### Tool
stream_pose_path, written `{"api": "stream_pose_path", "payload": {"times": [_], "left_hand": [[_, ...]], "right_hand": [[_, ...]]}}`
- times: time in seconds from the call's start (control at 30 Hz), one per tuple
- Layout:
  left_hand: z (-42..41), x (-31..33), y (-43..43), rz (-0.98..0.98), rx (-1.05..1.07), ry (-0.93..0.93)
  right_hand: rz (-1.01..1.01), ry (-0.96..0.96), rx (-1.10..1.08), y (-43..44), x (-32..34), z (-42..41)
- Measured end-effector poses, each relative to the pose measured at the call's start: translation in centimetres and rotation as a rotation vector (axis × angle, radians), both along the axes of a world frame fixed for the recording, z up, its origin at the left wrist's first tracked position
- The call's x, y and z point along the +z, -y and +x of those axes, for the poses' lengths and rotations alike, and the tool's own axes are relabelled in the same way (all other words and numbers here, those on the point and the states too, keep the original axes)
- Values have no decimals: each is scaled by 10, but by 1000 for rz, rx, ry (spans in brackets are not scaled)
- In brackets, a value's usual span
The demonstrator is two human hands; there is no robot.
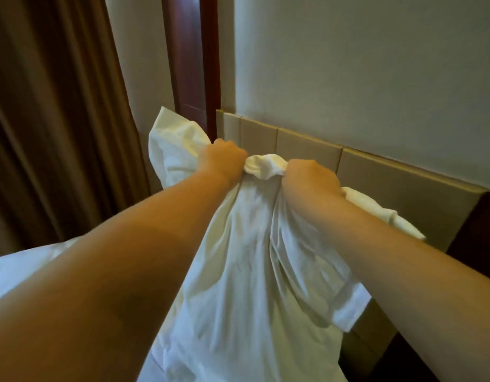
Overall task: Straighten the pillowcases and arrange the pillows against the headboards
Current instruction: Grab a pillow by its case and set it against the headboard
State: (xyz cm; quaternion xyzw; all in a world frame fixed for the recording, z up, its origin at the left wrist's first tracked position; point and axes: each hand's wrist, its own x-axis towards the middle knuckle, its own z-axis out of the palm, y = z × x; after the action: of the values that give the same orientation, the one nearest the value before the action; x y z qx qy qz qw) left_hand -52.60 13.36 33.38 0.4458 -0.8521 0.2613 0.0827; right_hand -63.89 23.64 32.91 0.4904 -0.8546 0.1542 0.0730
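A white pillow in a creased pillowcase (249, 266) hangs upright in front of the beige padded headboard (384, 175). My left hand (221, 158) and my right hand (310, 177) are both fisted on the bunched top edge of the pillowcase, a short gap apart, with a roll of fabric between them. Loose corners of the case stick out to the left of my left hand and to the right of my right hand. The pillow's lower end is out of the frame.
White bedding (23, 274) lies at the lower left under my left forearm. A brown curtain (53, 114) hangs on the left, a dark wooden frame (194, 59) stands behind the pillow, and a pale wall (362, 70) rises above the headboard.
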Motion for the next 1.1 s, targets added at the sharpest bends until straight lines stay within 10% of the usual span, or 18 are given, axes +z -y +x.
{"api": "stream_pose_path", "payload": {"times": [0.4,0.6,1.1], "left_hand": [[-62,57,9,-168,-150,-59],[-51,74,99,-222,-146,-140],[-44,-3,461,-70,-182,-73]], "right_hand": [[-473,621,-21,18,23,-48],[-690,590,95,99,30,-23],[-497,785,34,449,-34,-20]]}}
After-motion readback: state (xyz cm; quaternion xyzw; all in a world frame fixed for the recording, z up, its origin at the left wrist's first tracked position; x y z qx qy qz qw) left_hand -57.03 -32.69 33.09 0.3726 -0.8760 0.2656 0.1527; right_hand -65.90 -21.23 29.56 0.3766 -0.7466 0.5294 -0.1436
